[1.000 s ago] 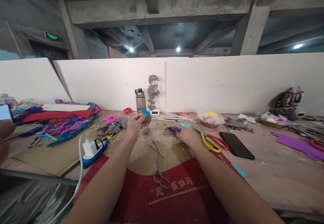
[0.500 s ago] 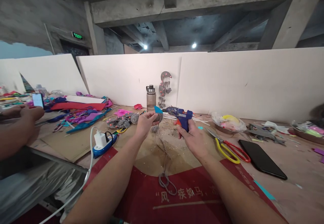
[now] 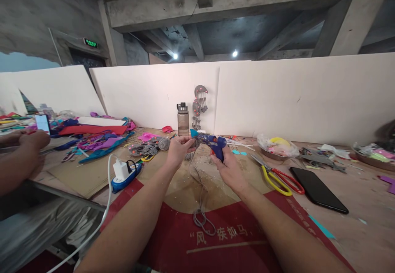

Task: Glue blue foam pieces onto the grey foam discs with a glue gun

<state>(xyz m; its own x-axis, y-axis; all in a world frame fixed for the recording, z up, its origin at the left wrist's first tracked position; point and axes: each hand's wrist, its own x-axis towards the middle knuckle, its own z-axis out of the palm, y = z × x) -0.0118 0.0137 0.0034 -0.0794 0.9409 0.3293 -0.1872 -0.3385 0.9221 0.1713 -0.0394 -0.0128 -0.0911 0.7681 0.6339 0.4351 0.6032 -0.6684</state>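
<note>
My left hand (image 3: 179, 152) pinches a small piece with a blue, paper-like part (image 3: 194, 133) at its top and grey cord on its side. From it a grey cord (image 3: 202, 186) runs down to a loose coil on the red printed cloth. In my right hand (image 3: 228, 166) is a blue hot glue gun (image 3: 217, 144), fingers wrapped round its grip. Its nozzle points left and meets or nearly meets the blue part; exact contact cannot be made out. Just left of my left hand lie a grey cord ball (image 3: 164, 143) and several grey pieces with pink dots (image 3: 145, 147).
Scissors (image 3: 274, 178) and a black phone (image 3: 319, 190) lie at right, near a bowl (image 3: 277, 147). A bottle (image 3: 183, 120) stands behind, beside a grey moon ornament (image 3: 200, 100). A blue power strip (image 3: 126, 178) sits left. Another person's hands (image 3: 33, 141) hold a phone.
The glue gun has moved left and slightly down, bringing its nozzle up to the blue part. The view has shifted slightly; my left hand keeps its hold.
</note>
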